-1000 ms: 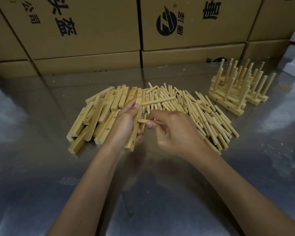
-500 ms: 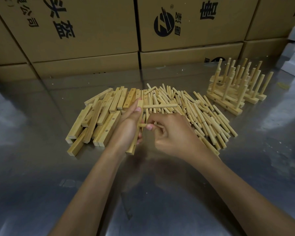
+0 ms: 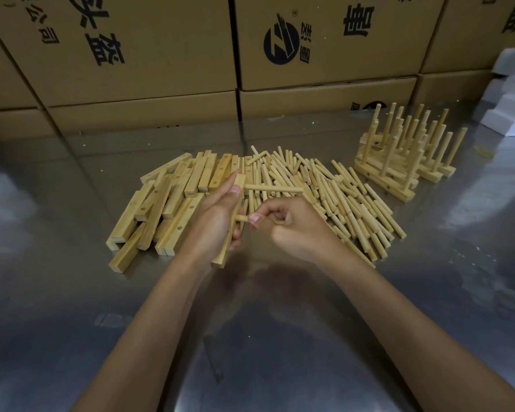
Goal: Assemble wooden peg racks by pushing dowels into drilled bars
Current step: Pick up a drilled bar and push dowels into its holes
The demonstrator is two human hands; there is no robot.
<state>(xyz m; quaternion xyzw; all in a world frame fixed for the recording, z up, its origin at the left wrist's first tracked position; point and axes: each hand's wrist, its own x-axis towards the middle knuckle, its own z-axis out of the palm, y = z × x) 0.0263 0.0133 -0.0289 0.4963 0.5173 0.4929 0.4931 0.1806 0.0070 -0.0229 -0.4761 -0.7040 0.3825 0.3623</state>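
Left hand (image 3: pixel 217 215) fingers clamped round bar (image 3: pixel 231 233), right hand (image 3: pixel 292 230) fingers pinching half-hidden dowel (image 3: pixel 241 217).

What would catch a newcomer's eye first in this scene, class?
At centre, the left hand holds a bar with one dowel already sticking out near its top, while the right hand pinches a second dowel at its middle. Behind lie piles of bars and dowels; finished racks stand far right.
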